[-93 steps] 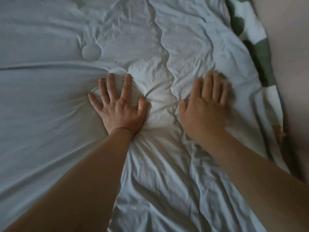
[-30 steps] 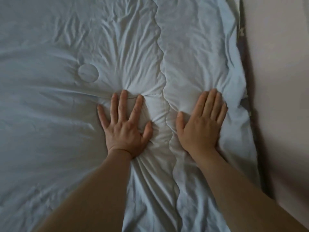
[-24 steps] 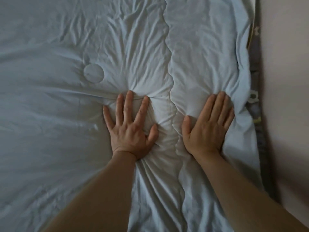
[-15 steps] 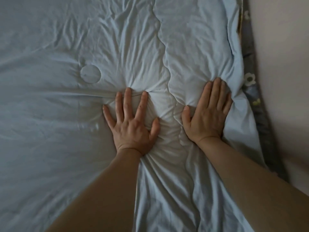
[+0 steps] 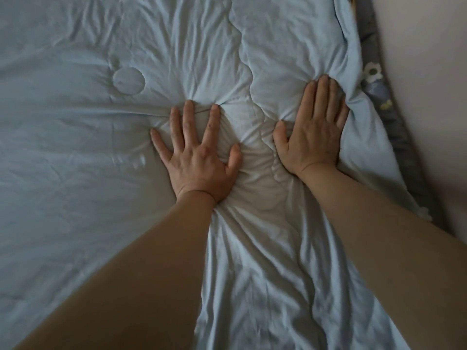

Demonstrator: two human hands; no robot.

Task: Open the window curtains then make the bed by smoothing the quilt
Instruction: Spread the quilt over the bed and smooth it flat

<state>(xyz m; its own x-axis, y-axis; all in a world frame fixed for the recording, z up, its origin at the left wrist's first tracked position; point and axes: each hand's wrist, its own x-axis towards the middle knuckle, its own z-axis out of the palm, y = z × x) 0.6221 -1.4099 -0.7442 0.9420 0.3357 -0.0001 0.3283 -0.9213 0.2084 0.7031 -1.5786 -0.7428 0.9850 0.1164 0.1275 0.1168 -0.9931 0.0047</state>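
1. Since three seconds ago, the pale blue quilt (image 5: 75, 173) shows less bare bedding along its wall side, and the right hand has come out to that edge. The quilt covers nearly the whole bed and is creased most between and below the two arms.
2. Wall (image 5: 429, 72) runs down the right, close beside the bed, so that edge probably has to be flattened by pushing rather than pulling.
3. Grey flowered sheet (image 5: 376, 89) shows as a narrow strip between quilt and wall.
4. Left hand (image 5: 199, 157) lies palm down with its fingers fanned wide, pressing into the padding. It grips nothing, and folds radiate from under it, likely anchoring the cloth.
5. Right hand (image 5: 313, 132) also presses flat, fingers straight and close together, thumb out. Its fingertips touch a bunched fold at the quilt's edge, seemingly to push that slack outward.
6. Round stitched patch (image 5: 129, 80) sits beyond the left hand, apart from it.
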